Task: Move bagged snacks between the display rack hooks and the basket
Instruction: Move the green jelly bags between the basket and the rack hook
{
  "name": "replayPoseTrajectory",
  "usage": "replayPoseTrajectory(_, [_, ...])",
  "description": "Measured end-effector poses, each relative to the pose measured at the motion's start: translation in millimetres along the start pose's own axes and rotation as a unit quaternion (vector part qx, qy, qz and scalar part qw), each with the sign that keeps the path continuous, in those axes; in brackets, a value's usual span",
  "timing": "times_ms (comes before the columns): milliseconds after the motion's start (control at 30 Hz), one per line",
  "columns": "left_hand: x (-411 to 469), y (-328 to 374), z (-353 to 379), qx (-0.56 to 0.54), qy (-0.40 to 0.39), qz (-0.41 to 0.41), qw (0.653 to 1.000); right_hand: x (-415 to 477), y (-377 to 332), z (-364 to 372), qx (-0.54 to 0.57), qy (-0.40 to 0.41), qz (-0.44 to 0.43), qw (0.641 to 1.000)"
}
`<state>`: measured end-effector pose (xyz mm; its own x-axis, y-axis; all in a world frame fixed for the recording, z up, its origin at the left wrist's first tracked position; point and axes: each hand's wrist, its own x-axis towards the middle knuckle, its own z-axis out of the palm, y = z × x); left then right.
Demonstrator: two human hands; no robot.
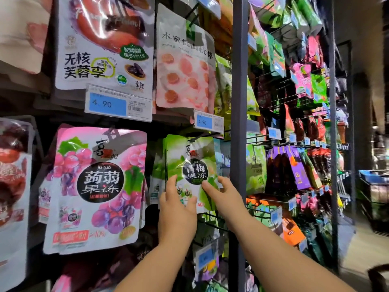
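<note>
Pretty dim shop aisle tbh. A pale tan floor (366,251) runs off along the right side, with a dark pillar (361,123) standing back there. Below it sits what looks like a blue-rimmed crate (373,175), kinda blurry though. A grey upright post (239,102) cuts top to bottom mid-view.

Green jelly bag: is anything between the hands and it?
Nothing visible. The left hand and right hand both hold the green jelly bag by its lower sides; it hangs on its hook.
</note>
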<state>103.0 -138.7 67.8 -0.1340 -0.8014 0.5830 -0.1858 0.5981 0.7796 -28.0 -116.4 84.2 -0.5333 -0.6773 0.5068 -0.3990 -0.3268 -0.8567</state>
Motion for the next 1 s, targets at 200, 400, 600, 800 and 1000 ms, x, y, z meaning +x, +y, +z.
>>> replayPoseTrajectory(200, [-27.9,-6.7,10.3,0.003,0.101,0.030,0.994,-25.0,18.5,-14.2,-0.050,0.001,-0.004,0.999])
replayPoseTrajectory(400, [-86.4,-21.4,39.6,0.040,0.130,0.154,0.979,-83.6,58.2,-73.8,-0.116,-0.007,0.019,0.993])
replayPoseTrajectory(600, [-229.4,-83.5,116.5,0.031,-0.276,0.095,0.956,-187.9,151.2,-194.1,-0.288,0.019,0.171,0.942])
replayPoseTrajectory(800, [-281.7,-113.9,150.6,0.192,-0.394,0.161,0.885,-258.5,192.8,-283.5,-0.415,-0.008,0.294,0.861])
replayPoseTrajectory(1000, [-300.5,-129.2,164.1,0.242,-0.329,0.337,0.848,-308.4,213.6,-332.0,-0.527,-0.090,0.342,0.773])
